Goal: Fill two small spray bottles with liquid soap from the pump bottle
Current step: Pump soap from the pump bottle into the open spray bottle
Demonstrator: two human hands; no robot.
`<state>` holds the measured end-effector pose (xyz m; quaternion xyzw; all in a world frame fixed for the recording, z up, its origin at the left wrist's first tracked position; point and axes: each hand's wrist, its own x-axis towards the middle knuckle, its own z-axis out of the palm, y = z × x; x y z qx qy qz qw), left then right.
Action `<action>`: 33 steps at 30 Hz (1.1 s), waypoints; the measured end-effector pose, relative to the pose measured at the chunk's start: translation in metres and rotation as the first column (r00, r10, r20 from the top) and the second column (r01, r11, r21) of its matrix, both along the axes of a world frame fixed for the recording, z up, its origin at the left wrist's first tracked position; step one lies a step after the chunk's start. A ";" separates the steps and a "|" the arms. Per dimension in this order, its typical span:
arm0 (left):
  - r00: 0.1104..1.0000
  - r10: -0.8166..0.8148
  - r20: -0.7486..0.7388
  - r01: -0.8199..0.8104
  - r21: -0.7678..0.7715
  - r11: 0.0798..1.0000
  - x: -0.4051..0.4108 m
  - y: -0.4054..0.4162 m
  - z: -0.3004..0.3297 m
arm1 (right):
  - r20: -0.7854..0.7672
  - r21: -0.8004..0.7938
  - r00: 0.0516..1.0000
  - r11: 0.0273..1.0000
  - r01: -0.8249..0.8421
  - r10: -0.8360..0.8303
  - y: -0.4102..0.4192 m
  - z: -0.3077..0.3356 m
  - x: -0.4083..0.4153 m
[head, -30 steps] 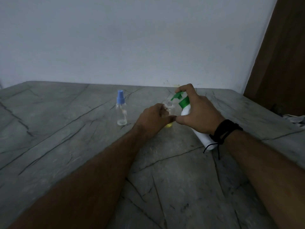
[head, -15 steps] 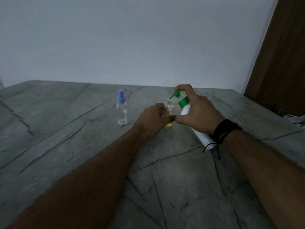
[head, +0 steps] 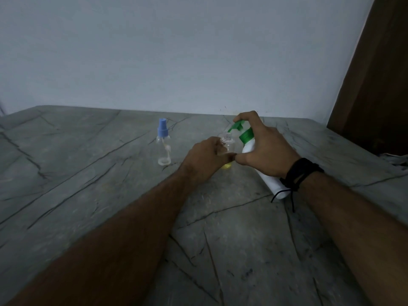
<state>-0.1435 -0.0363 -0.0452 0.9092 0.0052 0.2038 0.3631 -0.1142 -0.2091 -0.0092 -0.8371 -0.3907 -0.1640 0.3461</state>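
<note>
Head view: left hand (head: 207, 157) grips uncapped clear spray bottle (head: 227, 144) upright on grey surface (head: 88, 195), yellow liquid at base. Right hand (head: 262, 146) wraps tilted white pump bottle (head: 268, 177), finger on green pump head (head: 235, 126) above the opening. Blue-capped spray bottle (head: 163, 145) stands left, apart.

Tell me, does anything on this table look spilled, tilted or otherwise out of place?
No spill shows. The pump bottle is tilted in the right hand, its green nozzle toward the open mouth of the uncapped spray bottle held by the left hand. That suits filling. The capped spray bottle stands upright.
</note>
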 end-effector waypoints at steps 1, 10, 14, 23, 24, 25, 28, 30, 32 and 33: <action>1.000 0.001 0.000 -0.001 0.003 1.000 0.000 0.000 0.000 | -0.006 -0.004 1.000 1.000 0.001 -0.001 0.000 0.000 0.000; 1.000 -0.002 -0.006 0.003 0.011 1.000 -0.002 -0.001 0.001 | 0.005 0.006 1.000 1.000 0.002 -0.002 0.000 -0.001 0.001; 1.000 -0.002 -0.009 0.002 0.025 1.000 -0.003 -0.002 0.003 | -0.006 0.002 1.000 1.000 0.005 -0.005 0.001 -0.001 0.001; 1.000 -0.006 -0.014 0.006 0.001 1.000 -0.003 -0.001 0.002 | -0.009 -0.002 1.000 1.000 0.000 0.000 0.001 0.000 0.000; 1.000 -0.002 -0.011 0.002 0.001 1.000 -0.003 -0.001 0.001 | -0.013 -0.005 1.000 1.000 0.002 -0.002 0.001 0.000 0.000; 1.000 0.002 -0.008 -0.002 0.004 1.000 -0.003 -0.001 0.001 | -0.018 -0.006 1.000 1.000 0.003 -0.003 0.001 0.000 0.001; 1.000 0.001 -0.012 -0.001 0.010 1.000 -0.003 -0.001 0.002 | -0.014 -0.002 1.000 1.000 0.003 -0.003 0.001 0.000 0.001; 1.000 0.001 -0.011 -0.001 0.011 1.000 -0.002 -0.001 0.002 | -0.006 0.005 1.000 1.000 0.005 -0.005 0.001 -0.001 0.001; 1.000 0.003 -0.011 -0.003 0.013 1.000 -0.002 -0.001 0.001 | -0.008 0.012 1.000 1.000 0.000 0.000 0.001 -0.001 0.001; 1.000 0.004 -0.012 -0.004 0.012 1.000 -0.002 -0.001 0.001 | -0.008 0.014 1.000 1.000 -0.002 0.002 0.001 -0.001 0.001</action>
